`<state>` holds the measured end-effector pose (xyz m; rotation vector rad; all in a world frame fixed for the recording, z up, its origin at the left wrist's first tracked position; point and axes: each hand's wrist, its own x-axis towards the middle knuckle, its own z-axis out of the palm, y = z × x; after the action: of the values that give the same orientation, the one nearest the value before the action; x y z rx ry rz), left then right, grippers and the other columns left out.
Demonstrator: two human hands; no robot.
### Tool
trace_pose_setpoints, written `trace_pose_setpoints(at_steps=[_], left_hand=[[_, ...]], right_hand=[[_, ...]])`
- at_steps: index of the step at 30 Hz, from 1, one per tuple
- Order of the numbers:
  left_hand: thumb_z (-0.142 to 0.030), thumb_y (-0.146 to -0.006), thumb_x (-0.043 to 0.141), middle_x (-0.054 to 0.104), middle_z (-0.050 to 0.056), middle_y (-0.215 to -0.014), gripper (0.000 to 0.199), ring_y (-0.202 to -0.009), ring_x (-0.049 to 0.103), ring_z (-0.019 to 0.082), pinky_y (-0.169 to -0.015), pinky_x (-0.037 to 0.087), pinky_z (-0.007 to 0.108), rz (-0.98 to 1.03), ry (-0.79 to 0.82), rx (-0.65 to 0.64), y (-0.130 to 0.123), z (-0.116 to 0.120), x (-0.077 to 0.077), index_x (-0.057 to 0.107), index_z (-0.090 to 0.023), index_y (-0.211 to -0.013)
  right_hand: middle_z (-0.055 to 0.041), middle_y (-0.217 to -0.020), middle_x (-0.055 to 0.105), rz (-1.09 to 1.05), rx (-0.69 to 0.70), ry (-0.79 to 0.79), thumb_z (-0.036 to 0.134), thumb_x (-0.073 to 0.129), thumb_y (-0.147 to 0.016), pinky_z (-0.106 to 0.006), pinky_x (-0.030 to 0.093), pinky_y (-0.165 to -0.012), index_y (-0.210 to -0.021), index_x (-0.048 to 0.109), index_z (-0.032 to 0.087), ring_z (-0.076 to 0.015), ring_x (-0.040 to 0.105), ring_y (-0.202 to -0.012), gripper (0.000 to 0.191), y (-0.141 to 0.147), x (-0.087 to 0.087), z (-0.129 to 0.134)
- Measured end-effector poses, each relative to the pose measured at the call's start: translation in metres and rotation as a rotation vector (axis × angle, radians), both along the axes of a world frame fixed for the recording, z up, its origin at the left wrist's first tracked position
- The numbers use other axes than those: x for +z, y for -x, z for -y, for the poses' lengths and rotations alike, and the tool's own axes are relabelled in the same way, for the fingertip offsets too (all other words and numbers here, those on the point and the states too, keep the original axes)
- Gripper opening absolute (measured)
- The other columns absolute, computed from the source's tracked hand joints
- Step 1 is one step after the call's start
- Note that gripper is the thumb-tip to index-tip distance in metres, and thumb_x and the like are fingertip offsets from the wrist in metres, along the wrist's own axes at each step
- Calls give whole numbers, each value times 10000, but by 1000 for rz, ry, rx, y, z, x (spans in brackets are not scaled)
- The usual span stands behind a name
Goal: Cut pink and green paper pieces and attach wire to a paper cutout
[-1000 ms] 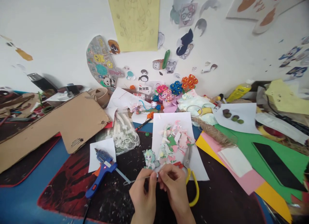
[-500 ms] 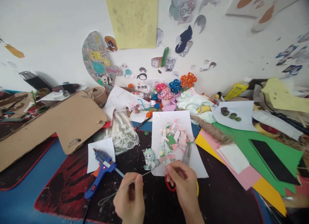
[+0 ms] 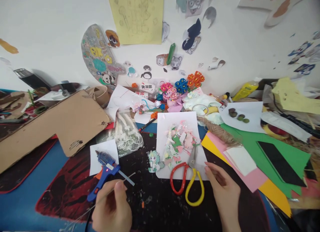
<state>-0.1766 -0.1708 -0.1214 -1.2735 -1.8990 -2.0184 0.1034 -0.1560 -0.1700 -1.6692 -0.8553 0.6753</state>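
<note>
The step in hand seems to be handling a thin, pale cord (image 3: 131,176): the left hand (image 3: 112,205) pinches it between thumb and curled fingers, one end poking out past the fingertips near the glue stick of the blue glue gun (image 3: 107,172), the rest trailing down to the lower left. That hand is closed into a loose fist, thumb upright, low in front of the glue gun. The right hand (image 3: 223,192) is well apart from it, to the right of the scissors (image 3: 192,162); its fingers are partly extended with a slight gap, nothing visible in them, tips over the lower right corner of the white sheet (image 3: 162,120), though whether they touch it I cannot tell. Working the cord with both hands would call for the right one to cross leftward over the red and yellow scissor handles; cutting it would call for gripping those handles instead. The cutout figure (image 3: 153,162) lies between the hands, farther back on the dark mat (image 3: 150,218) of the worktop, at the sheet's left edge, touched by neither.
</note>
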Motion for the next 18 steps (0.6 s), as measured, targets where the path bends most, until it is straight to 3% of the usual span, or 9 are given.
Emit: trace_pose_setpoints(at_steps=[4,7,12,18], left_hand=[[-273,-848,622,545,-17,-556,220,-457,479,100,-455,378,269,49,-15,110,5,-2,24,601,-141,-673],[-252,-848,618,533,-11,-559,206,-484,479,111,-487,390,290,60,33,207,9,-2,33,622,-152,-669],[-277,-833,637,547,-1,-573,212,-465,476,120,-451,364,292,89,58,190,19,-1,27,610,-160,-658],[-332,-819,636,543,2,-556,229,-447,477,126,-428,359,284,61,92,187,30,3,11,614,-152,-680]], right_hand=[[-82,-965,722,32,-104,-46,444,753,-698,-352,522,-836,-975,724,168,-199,662,-822,392,0,4,3],[-66,-930,716,59,-262,-135,419,755,-712,-348,517,-857,-992,725,166,-183,658,-805,379,-8,11,5],[-28,-792,678,27,-553,-391,337,786,-672,-356,527,-795,-963,738,151,-150,620,-679,348,-36,15,11],[-23,-709,647,43,-626,-443,240,773,-660,-349,513,-634,-891,755,171,-153,583,-564,242,-65,18,25]])
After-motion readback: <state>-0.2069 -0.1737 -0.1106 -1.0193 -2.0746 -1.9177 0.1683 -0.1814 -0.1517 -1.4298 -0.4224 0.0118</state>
